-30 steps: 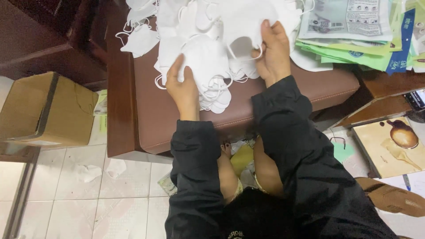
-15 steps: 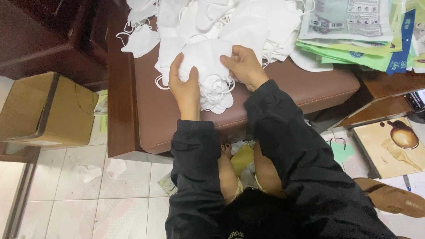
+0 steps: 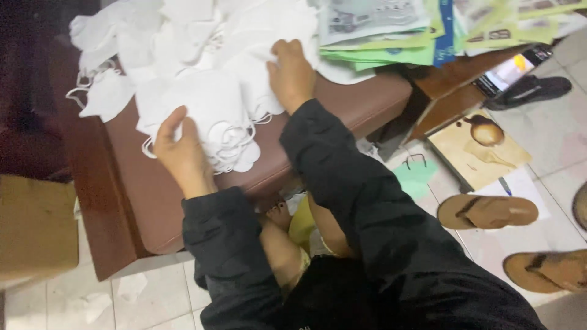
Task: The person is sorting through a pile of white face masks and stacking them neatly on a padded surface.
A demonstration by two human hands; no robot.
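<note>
1. A brown cardboard box point(image 3: 33, 226) sits on the tiled floor point(image 3: 147, 299) at the far left, at about 8 o'clock in the view.
2. A brown padded bench point(image 3: 140, 195) fills the middle left. A big heap of white face masks point(image 3: 183, 36) covers its top part, from 10 o'clock to 12 o'clock.
3. The left hand point(image 3: 180, 153) lies flat on a small stack of masks point(image 3: 214, 116) near the front edge of the bench. Its fingers are spread open and press down on the stack. The thumb sits at the left side of the stack. It is not a fist.
4. The right hand point(image 3: 292, 73) is at 12 o'clock, just past the stack. Its fingers curl down onto the white masks there. I cannot tell if it pinches one or only touches them.
5. Both arms wear dark sleeves point(image 3: 367, 208).
6. Green and white packets point(image 3: 391, 30) lie in a pile at 1 o'clock, touching the right side of the mask heap.
7. A green mask point(image 3: 416, 177) lies on the floor at 3 o'clock, below the bench end.
8. A flat tan board point(image 3: 480, 146) lies just right of it.
9. A black shoe point(image 3: 532, 90) lies at 2 o'clock.
10. Two brown sandals point(image 3: 489, 211) lie at 4 o'clock, near the right edge.
</note>
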